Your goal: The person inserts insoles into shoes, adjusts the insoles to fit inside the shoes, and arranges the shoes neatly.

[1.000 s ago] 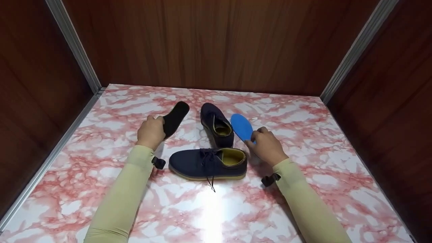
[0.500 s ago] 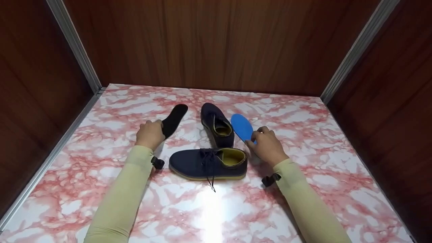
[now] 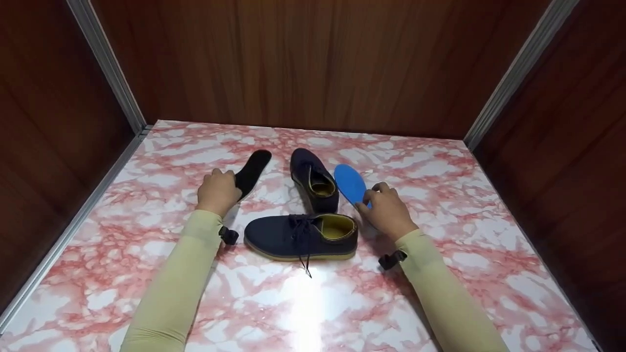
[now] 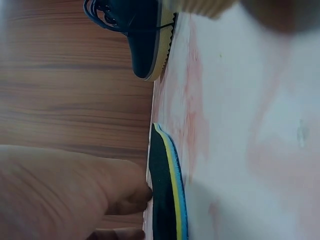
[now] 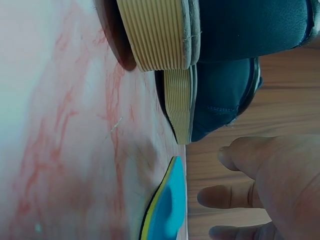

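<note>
My left hand [image 3: 218, 192] is at the near end of a black-faced insole [image 3: 253, 172] lying left of the shoes. The left wrist view shows my fingertips loosely bent against its black top, with yellow and blue layers along its edge. Over the near end of a blue-faced insole [image 3: 350, 183] is my right hand [image 3: 388, 210]. Its thumb and fingers [image 5: 215, 196] are spread apart in the right wrist view, above the insole. Between the hands, one navy lace-up shoe [image 3: 283, 236] lies crosswise in front. Its mate [image 3: 313, 180] points away behind it.
A red-and-white marbled tabletop [image 3: 264, 313] lies under everything. Dark wooden panels [image 3: 313, 63] stand at the back and both sides, with metal strips [image 3: 105, 63] at the corners. A loose lace [image 3: 307, 269] trails from the front shoe.
The black-faced insole has come down from a slightly raised angle and shifted a little left, with my left hand moving alongside it. My right hand, the blue-faced insole and both shoes stay put.
</note>
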Action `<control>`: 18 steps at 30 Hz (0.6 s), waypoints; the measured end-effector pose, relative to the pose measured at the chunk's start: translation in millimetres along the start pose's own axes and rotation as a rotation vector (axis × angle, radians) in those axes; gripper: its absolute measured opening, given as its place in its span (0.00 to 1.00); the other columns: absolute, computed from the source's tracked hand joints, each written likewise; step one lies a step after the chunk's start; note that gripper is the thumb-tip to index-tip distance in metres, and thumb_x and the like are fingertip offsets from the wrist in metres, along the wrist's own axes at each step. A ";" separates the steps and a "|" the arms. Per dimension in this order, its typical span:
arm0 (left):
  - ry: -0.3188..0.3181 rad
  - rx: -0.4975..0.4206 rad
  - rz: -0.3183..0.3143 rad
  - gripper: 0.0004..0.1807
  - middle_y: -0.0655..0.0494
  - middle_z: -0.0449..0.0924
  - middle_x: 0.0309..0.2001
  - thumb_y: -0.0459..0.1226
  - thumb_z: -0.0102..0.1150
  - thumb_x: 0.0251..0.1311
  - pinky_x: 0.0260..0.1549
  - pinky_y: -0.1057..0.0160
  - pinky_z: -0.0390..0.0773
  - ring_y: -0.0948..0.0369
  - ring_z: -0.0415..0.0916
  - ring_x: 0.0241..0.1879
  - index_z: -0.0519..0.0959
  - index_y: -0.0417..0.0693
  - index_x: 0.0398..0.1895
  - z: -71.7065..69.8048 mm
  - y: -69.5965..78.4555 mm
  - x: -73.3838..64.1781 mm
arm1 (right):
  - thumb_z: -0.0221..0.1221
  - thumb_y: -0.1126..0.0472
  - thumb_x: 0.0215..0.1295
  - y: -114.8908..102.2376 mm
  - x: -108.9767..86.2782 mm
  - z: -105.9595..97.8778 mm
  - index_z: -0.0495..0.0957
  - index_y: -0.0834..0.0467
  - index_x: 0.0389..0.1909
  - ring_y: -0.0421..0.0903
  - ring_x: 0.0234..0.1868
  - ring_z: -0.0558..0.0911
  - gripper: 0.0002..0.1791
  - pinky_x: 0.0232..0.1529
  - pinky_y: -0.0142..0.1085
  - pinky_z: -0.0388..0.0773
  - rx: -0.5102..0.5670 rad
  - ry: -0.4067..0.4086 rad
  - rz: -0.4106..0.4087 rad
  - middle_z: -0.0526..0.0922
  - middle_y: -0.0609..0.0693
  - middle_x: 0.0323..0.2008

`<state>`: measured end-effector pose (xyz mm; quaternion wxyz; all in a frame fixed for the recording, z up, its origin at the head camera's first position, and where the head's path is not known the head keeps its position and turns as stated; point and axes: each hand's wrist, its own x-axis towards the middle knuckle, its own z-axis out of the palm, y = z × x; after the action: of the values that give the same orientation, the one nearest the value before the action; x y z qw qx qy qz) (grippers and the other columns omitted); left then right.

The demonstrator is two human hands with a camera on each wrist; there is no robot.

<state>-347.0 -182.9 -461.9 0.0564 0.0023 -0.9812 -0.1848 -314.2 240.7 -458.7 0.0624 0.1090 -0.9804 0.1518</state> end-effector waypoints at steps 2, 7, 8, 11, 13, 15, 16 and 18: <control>0.020 -0.001 0.028 0.20 0.27 0.80 0.55 0.43 0.65 0.72 0.52 0.28 0.83 0.29 0.79 0.56 0.83 0.32 0.54 -0.2 0.3 -0.3 | 0.64 0.46 0.78 -0.7 -0.5 0.3 0.88 0.57 0.46 0.69 0.63 0.79 0.18 0.62 0.65 0.82 -0.001 0.001 -0.001 0.78 0.67 0.67; 0.024 0.011 0.086 0.22 0.32 0.84 0.50 0.48 0.72 0.71 0.49 0.32 0.85 0.33 0.83 0.51 0.86 0.36 0.50 2.1 0.5 -1.6 | 0.63 0.44 0.79 -1.9 -0.6 -0.5 0.88 0.57 0.46 0.69 0.63 0.79 0.19 0.61 0.64 0.82 0.009 -0.010 0.005 0.77 0.66 0.68; 0.018 0.013 0.090 0.22 0.33 0.84 0.49 0.49 0.73 0.70 0.48 0.33 0.85 0.34 0.83 0.50 0.87 0.37 0.50 2.5 0.2 -2.0 | 0.63 0.44 0.79 -2.1 -0.4 -0.5 0.88 0.57 0.46 0.68 0.64 0.79 0.19 0.61 0.64 0.82 0.011 -0.012 0.009 0.77 0.65 0.68; 0.005 0.004 0.090 0.19 0.34 0.85 0.47 0.48 0.76 0.66 0.46 0.34 0.85 0.35 0.84 0.49 0.88 0.40 0.46 3.1 -1.5 -2.8 | 0.64 0.43 0.78 -2.0 0.3 -0.7 0.88 0.57 0.46 0.68 0.64 0.79 0.19 0.60 0.63 0.83 0.010 -0.012 0.011 0.77 0.65 0.68; -0.001 -0.005 0.087 0.18 0.35 0.85 0.47 0.47 0.77 0.64 0.45 0.34 0.85 0.35 0.84 0.49 0.88 0.41 0.44 3.2 -2.5 -3.3 | 0.64 0.43 0.78 -1.9 0.6 -0.8 0.88 0.57 0.46 0.68 0.64 0.79 0.19 0.60 0.63 0.83 0.006 -0.008 0.011 0.78 0.65 0.68; -0.005 -0.009 0.088 0.16 0.35 0.85 0.47 0.46 0.77 0.64 0.44 0.33 0.85 0.34 0.84 0.49 0.88 0.42 0.42 2.9 -2.8 -3.8 | 0.64 0.44 0.78 -1.2 0.5 -0.9 0.88 0.57 0.46 0.68 0.63 0.79 0.19 0.59 0.63 0.83 -0.002 -0.005 0.007 0.78 0.65 0.67; -0.008 -0.010 0.087 0.15 0.35 0.85 0.47 0.45 0.77 0.64 0.44 0.33 0.85 0.34 0.84 0.49 0.88 0.42 0.42 2.2 -2.3 -4.2 | 0.64 0.44 0.78 -0.9 0.5 -0.7 0.88 0.57 0.46 0.68 0.63 0.79 0.19 0.59 0.63 0.84 -0.004 -0.004 0.008 0.78 0.65 0.67; -0.021 -0.004 0.087 0.15 0.34 0.85 0.48 0.45 0.75 0.64 0.45 0.32 0.84 0.33 0.83 0.50 0.88 0.42 0.43 0.4 -1.0 -4.5 | 0.63 0.44 0.78 -0.2 0.5 -0.8 0.88 0.57 0.46 0.69 0.63 0.80 0.19 0.59 0.63 0.84 -0.011 -0.004 0.008 0.78 0.65 0.67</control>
<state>-342.6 -183.6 -463.1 0.0542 -0.0422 -0.9805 -0.1842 -314.6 240.7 -457.9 0.0606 0.1051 -0.9817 0.1466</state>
